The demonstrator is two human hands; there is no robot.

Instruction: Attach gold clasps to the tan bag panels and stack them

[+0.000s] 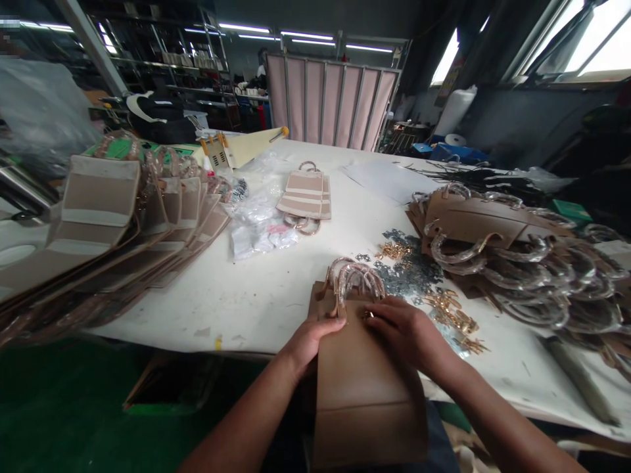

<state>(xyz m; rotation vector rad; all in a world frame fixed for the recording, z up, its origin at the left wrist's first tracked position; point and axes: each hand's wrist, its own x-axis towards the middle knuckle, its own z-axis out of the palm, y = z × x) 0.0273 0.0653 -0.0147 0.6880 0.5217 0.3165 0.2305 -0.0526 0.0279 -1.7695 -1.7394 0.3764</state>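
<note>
A flat tan bag panel [362, 387] lies at the near edge of the white table [276, 289], hanging over it toward me. Its plastic-wrapped handles [355, 276] arch up at the far end. My left hand [310, 338] grips the panel's top left edge, thumb on top. My right hand [407, 328] rests on the panel's top right, fingers pinched on a small gold metal fitting [368, 315] near the handle base.
Loose gold fittings [451, 312] and dark small parts [411, 266] lie just right of my hands. Stacks of tan bags with handles sit at right [513, 243] and left [123, 223]. A striped bag [305, 194] and plastic packets [256, 226] lie mid-table.
</note>
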